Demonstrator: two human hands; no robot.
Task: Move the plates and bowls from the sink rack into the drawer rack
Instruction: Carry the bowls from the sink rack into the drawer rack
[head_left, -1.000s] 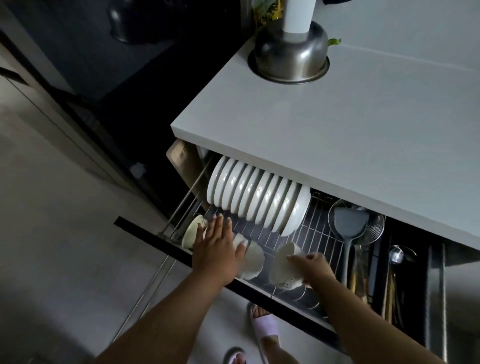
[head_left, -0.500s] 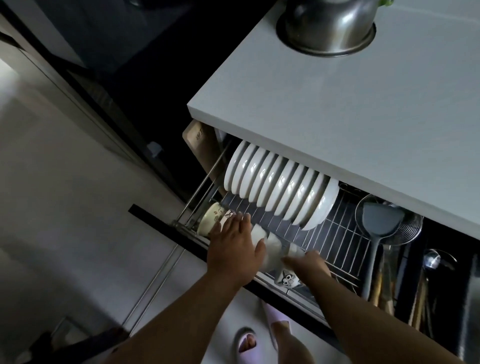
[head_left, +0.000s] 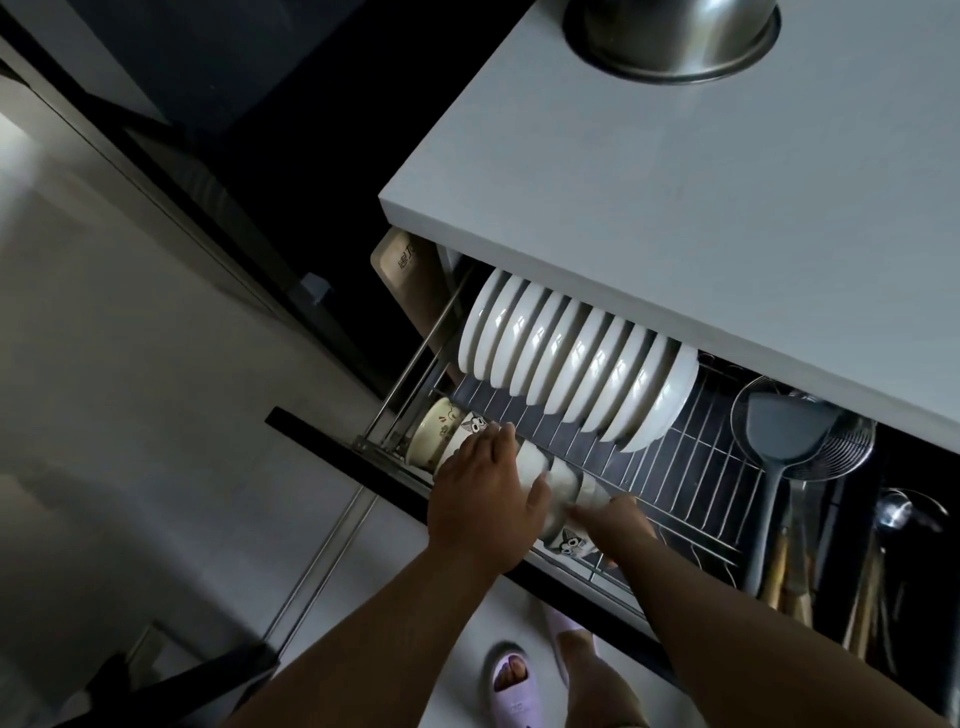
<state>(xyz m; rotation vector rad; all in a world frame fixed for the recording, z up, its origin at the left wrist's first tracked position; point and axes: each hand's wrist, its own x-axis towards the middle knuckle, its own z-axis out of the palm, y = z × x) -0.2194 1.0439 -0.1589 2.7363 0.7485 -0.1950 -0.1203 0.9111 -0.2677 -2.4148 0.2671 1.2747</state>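
Note:
The drawer rack (head_left: 691, 467), a pulled-out wire rack, holds a row of several white plates (head_left: 576, 358) standing on edge. Along its front edge lies a row of small bowls on their sides, from a cream patterned bowl (head_left: 434, 428) at the left to a cat-printed bowl (head_left: 569, 543) at the right. My left hand (head_left: 485, 493) lies over the middle bowls with fingers spread across them. My right hand (head_left: 615, 522) grips the cat-printed bowl at the right end of the row, pressed against its neighbours. The sink rack is out of view.
A white countertop (head_left: 701, 197) overhangs the drawer, with a steel bowl (head_left: 670, 36) at its top edge. A grey spatula (head_left: 784, 436) and a wire skimmer (head_left: 852, 452) lie at the rack's right, with utensils further right. My slippered feet (head_left: 511, 680) stand below the drawer front.
My right hand has brought the cat-printed bowl left against the row of bowls. My left hand stays on the bowls. The view has tilted down and closer.

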